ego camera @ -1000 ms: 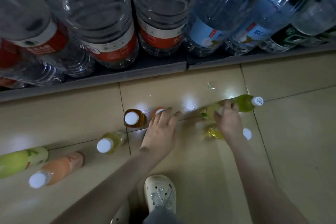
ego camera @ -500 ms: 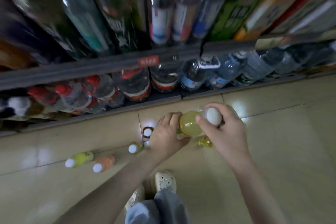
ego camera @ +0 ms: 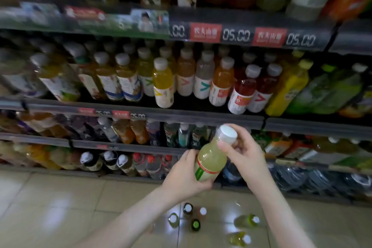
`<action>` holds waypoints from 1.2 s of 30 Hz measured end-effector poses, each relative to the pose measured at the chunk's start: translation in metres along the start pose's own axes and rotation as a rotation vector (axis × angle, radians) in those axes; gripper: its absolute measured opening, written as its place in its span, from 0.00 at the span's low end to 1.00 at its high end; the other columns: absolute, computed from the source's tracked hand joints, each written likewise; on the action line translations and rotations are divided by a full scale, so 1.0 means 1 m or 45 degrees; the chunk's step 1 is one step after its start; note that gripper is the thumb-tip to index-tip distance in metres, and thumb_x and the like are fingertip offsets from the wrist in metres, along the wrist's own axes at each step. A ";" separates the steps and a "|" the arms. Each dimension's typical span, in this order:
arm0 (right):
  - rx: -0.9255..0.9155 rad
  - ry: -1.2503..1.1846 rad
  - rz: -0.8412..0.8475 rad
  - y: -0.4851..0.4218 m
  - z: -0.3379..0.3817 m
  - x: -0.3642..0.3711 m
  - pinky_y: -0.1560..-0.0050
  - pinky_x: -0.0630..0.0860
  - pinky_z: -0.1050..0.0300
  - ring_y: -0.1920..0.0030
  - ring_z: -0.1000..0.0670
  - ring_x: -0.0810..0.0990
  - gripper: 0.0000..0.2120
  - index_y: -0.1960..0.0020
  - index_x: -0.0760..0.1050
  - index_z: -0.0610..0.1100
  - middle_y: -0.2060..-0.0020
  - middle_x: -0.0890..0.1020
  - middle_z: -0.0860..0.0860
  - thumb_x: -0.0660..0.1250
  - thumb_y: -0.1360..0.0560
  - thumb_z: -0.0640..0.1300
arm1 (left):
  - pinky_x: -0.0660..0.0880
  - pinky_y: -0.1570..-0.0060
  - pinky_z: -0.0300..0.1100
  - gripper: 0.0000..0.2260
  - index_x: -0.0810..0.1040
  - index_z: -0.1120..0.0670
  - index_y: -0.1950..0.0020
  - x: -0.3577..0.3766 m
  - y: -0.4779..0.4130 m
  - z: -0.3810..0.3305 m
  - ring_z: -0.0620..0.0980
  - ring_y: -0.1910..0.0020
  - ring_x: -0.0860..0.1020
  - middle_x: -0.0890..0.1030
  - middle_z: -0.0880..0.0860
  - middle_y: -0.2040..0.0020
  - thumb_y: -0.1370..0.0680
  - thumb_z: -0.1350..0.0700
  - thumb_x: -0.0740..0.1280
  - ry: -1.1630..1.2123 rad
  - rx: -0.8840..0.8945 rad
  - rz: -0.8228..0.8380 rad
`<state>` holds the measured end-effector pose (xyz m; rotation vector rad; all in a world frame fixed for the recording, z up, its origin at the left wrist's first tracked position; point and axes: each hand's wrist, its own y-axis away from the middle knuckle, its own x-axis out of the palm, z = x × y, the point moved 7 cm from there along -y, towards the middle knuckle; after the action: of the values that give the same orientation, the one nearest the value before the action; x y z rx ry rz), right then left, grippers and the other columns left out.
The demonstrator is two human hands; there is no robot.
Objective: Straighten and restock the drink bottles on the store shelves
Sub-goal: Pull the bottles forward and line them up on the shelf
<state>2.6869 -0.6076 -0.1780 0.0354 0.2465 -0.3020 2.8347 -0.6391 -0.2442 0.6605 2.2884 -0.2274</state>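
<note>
Before the shelves (ego camera: 201,116), a pale-green, white-capped bottle (ego camera: 211,160): left hand (ego camera: 186,173) grips its base, right hand (ego camera: 244,152) fingers pinch the cap.

Upper shelf strip (ego camera: 251,20) reads 05.00 twice, w/ red tags (ego camera: 205,33) prob. 农夫山泉.

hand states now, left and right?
Left hand: grips the lower body of the pale green drink bottle.
Right hand: grips the same bottle at its white cap.
</note>
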 end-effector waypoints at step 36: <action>-0.022 0.208 0.067 -0.056 0.122 0.313 0.48 0.73 0.56 0.47 0.52 0.77 0.37 0.32 0.62 0.49 0.48 0.77 0.56 0.78 0.34 0.47 | 0.70 0.39 0.51 0.28 0.51 0.48 0.22 -0.406 -0.006 0.228 0.64 0.28 0.59 0.51 0.62 0.23 0.19 0.60 0.58 -0.594 -0.273 -0.479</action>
<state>2.9888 -0.7609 -0.1365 0.0498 0.4095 -0.2447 3.2135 -0.8826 -0.1250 0.0481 1.9273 -0.2754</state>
